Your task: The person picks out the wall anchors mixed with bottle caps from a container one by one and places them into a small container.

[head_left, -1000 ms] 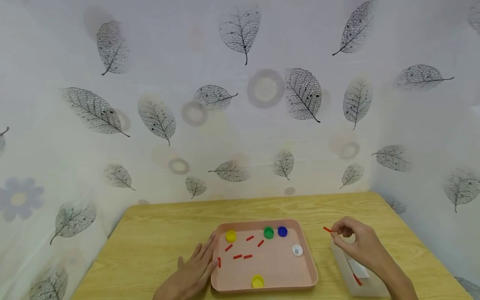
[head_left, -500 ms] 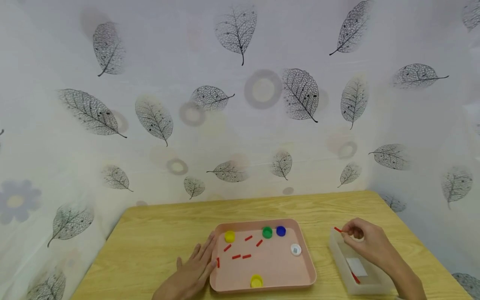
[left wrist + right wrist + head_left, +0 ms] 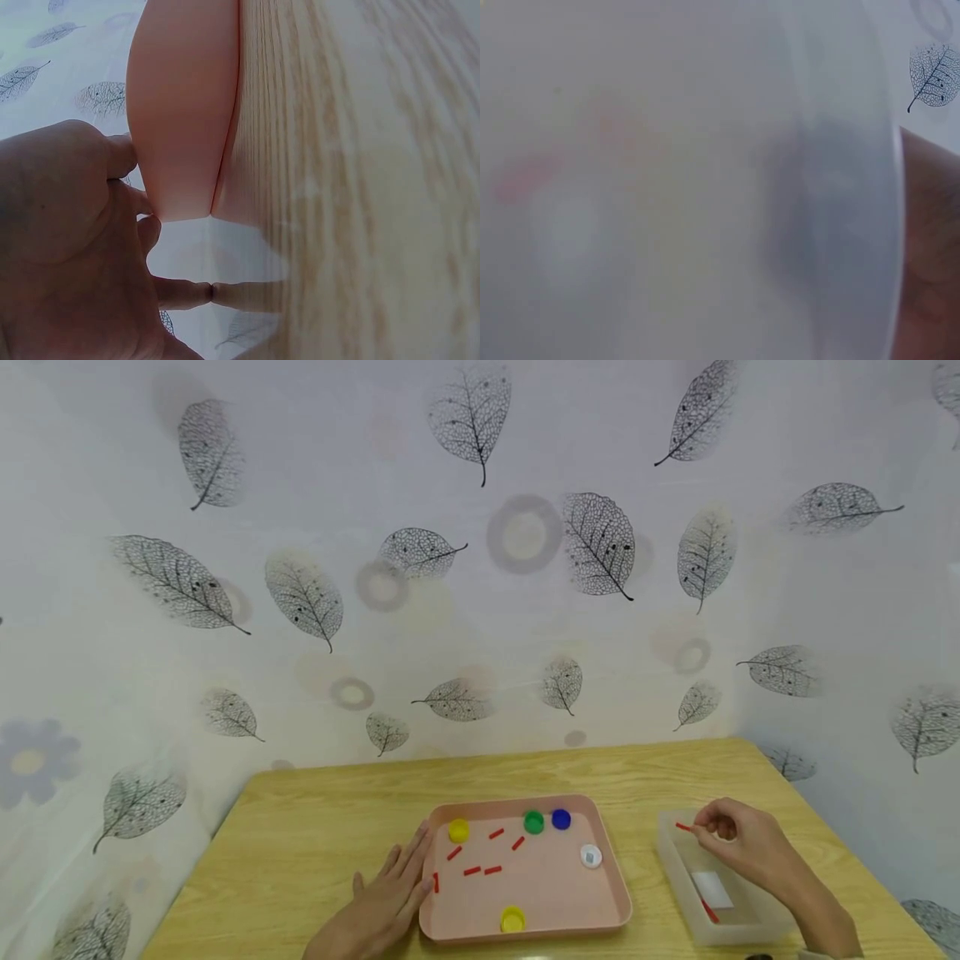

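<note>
person's r hand (image 3: 750,843) pinches 1 red stick (image 3: 683,827) over translucent plastic bin (image 3: 681,885); l hand (image 3: 384,892), fingers straight, touches pink tray (image 3: 558,893) w/ 6 red pieces (image 3: 472,871) & 5 round caps (image 3: 533,822).

A thin, short red stick (image 3: 684,827) is poking out from the pinching right hand (image 3: 750,845), showing at the far left corner of an open, translucent plastic box (image 3: 742,932) that is sitting towards the table's (image 3: 315,827) right edge. Midway between the table's side edges, a shallow pink rectangular tray (image 3: 555,889) is lying flat, the left hand (image 3: 378,902) touching its left rim.
</note>
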A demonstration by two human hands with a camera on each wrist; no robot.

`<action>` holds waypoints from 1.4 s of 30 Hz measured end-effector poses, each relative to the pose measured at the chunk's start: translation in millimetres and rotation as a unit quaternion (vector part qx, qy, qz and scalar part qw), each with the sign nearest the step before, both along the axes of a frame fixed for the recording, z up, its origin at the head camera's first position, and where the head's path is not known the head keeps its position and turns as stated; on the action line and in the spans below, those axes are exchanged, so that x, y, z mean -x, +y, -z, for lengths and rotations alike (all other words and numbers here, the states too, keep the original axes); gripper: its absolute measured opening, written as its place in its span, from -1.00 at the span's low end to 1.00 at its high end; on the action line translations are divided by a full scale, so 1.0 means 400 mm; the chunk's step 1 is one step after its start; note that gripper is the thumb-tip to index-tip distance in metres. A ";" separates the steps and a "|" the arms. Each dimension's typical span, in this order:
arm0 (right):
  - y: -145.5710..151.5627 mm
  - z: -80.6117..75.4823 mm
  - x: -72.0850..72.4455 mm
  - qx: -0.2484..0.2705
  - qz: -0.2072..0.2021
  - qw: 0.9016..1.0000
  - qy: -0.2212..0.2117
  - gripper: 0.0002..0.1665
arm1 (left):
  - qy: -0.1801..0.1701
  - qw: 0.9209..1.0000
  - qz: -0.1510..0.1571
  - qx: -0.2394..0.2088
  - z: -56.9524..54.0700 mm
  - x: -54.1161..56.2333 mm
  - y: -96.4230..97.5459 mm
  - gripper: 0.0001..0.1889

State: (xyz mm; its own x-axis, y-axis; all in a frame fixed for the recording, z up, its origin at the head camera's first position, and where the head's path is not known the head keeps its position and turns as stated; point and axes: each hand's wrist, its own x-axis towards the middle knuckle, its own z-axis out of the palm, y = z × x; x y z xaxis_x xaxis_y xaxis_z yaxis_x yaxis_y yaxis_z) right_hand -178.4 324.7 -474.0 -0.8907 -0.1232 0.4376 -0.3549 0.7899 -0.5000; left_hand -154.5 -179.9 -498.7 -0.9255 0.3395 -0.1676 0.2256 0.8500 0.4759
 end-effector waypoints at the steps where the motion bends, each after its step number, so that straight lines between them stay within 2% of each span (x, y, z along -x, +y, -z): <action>1: 0.001 -0.001 0.000 -0.001 0.001 1.000 -0.004 -0.78 | 0.000 1.000 0.000 0.002 0.000 0.000 -0.001 -0.28; 7: -0.003 -0.006 0.002 0.003 0.000 1.000 -0.014 -0.79 | 0.003 1.000 -0.002 0.005 -0.002 -0.002 -0.004 -0.28; 13: -0.013 -0.008 0.007 0.010 -0.007 1.000 0.000 -0.77 | 0.003 1.000 -0.003 0.001 -0.005 -0.005 -0.006 -0.29; 31: -0.085 -0.027 -0.001 0.064 -0.076 0.995 0.014 -0.70 | 0.011 1.000 0.004 -0.002 -0.007 -0.007 -0.006 -0.30; 42: -0.150 -0.040 -0.014 0.058 -0.120 0.990 0.042 -0.61 | 0.011 1.000 0.010 -0.007 -0.003 -0.002 -0.005 -0.29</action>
